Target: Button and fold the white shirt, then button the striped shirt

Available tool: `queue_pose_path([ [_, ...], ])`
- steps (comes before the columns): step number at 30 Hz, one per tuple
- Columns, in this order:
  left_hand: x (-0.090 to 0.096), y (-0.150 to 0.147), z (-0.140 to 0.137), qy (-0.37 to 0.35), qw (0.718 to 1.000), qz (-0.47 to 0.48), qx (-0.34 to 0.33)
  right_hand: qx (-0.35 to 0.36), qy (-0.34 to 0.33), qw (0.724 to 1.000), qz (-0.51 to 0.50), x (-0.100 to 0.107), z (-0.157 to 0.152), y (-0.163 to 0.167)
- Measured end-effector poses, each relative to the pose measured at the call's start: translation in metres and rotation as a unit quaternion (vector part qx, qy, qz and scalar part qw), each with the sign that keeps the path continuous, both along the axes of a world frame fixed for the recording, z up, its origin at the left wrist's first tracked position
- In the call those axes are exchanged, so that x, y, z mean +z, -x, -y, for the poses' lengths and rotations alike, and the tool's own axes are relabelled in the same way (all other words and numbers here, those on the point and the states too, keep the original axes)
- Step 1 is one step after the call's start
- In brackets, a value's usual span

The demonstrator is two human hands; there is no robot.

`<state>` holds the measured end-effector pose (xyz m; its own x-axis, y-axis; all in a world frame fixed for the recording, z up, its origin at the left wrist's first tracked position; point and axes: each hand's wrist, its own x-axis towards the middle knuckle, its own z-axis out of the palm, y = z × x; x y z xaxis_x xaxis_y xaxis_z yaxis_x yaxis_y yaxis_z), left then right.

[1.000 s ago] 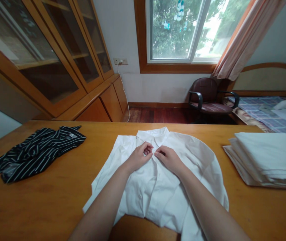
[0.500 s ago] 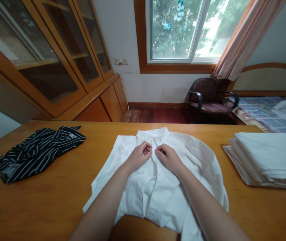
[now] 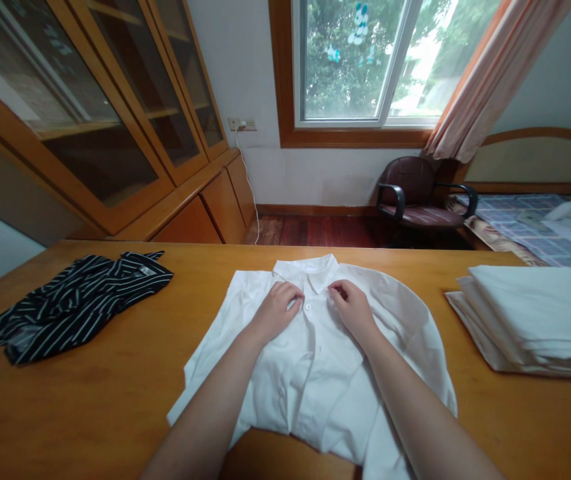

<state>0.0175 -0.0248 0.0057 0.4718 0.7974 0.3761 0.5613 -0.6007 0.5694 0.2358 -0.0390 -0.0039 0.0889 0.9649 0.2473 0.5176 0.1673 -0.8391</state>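
Shirt, white and long-sleeved, lying front up at the middle of a wooden bench, its pointed collar toward the far edge and its body loosely creased. A small button shows on the front below the collar. A person's left hand rests just beside it, fingers curled in; the right hand is near the collar's right side, thumb and forefinger close together. Whether either hand pinches cloth cannot be made out. A black, white-striped garment lies to the left, a stack of folded white cloth to the right. Beyond are a window, a maroon armchair and a bed. At left, a cabinet shows shelves through reflecting glass.
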Motion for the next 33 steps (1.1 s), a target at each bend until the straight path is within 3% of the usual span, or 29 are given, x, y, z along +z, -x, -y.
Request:
queue_pose_path([
  [4,-0.003,0.005,-0.002,-0.014,0.999,-0.03,-0.01,0.014,0.007,1.0,0.0,0.002,0.0,-0.005],
  [10,-0.008,0.007,-0.005,-0.021,0.996,-0.083,0.001,0.119,-0.034,0.982,0.142,0.004,0.007,0.002],
  [18,-0.013,0.005,-0.005,-0.037,0.991,-0.126,0.01,0.189,-0.064,0.957,0.209,0.003,0.022,-0.001],
  [26,-0.009,0.01,-0.011,-0.038,0.985,-0.169,0.006,0.138,-0.097,0.955,0.245,0.001,0.052,-0.048],
  [33,-0.009,0.024,-0.019,-0.056,0.983,-0.171,-0.022,0.127,-0.103,0.946,0.281,0.002,0.07,-0.116],
])
